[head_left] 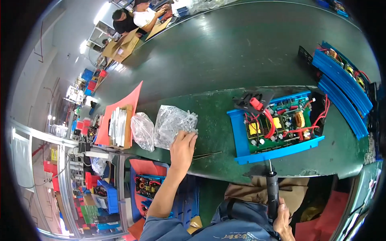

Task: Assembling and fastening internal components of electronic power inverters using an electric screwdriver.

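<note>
A: Where is your left hand [183, 149]?

B: Your fingers lie spread, palm down, on the near edge of the clear plastic bag [173, 124] of small pale parts; a second crumpled bag [142, 130] sits at its nine o'clock.

A: And your right hand [282, 220]?

B: Closed around the black screwdriver [272, 188], whose tip points to twelve o'clock, just short of the blue open case [277, 150]. Its green circuit board [281, 126] shows red wires. Stacked blue covers [341, 88] lie at the case's two o'clock on the green table [217, 64].
</note>
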Tool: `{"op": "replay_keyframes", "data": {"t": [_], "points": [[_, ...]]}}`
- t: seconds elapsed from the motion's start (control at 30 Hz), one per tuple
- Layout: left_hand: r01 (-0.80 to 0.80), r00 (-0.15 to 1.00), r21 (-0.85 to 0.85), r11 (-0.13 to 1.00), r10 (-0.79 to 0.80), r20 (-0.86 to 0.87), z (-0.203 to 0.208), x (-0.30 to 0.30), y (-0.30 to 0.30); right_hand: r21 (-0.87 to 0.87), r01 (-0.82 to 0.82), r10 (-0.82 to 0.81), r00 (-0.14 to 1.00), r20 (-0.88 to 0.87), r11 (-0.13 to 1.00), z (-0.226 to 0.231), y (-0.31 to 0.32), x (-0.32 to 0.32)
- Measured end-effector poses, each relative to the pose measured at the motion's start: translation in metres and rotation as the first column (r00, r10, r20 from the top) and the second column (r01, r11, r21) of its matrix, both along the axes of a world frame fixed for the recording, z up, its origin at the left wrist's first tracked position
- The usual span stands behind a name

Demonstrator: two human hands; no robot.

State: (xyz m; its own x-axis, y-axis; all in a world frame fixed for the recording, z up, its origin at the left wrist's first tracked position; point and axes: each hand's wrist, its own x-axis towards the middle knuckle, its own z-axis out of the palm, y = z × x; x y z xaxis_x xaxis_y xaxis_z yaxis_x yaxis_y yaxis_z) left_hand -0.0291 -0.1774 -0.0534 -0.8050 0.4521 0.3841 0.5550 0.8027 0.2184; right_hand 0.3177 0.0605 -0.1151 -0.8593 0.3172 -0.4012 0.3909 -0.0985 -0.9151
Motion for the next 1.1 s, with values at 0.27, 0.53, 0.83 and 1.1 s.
{"op": "replay_keyframes", "data": {"t": [0.27,0.53,0.83,1.1], "points": [[0.066,0.997,-0.210,0.975,-0.072,-0.023,-0.005,-0.005,0.005,0.066,-0.009,0.012,0.998,-0.058,0.998,0.004,-0.008,-0.002],[0.065,0.961,0.192,0.979,-0.113,0.253,0.022,-0.007,0.023,0.021,-0.069,0.070,0.996,-0.047,0.997,0.019,-0.007,-0.018],[0.292,0.659,0.291,0.911,-0.412,0.630,0.031,0.043,0.111,0.060,-0.073,0.072,0.997,0.010,0.996,0.024,-0.006,-0.017],[0.302,0.606,0.248,0.921,-0.386,0.695,0.025,0.034,0.113,0.238,-0.098,0.106,0.994,-0.019,0.966,0.023,-0.007,-0.020]]}}
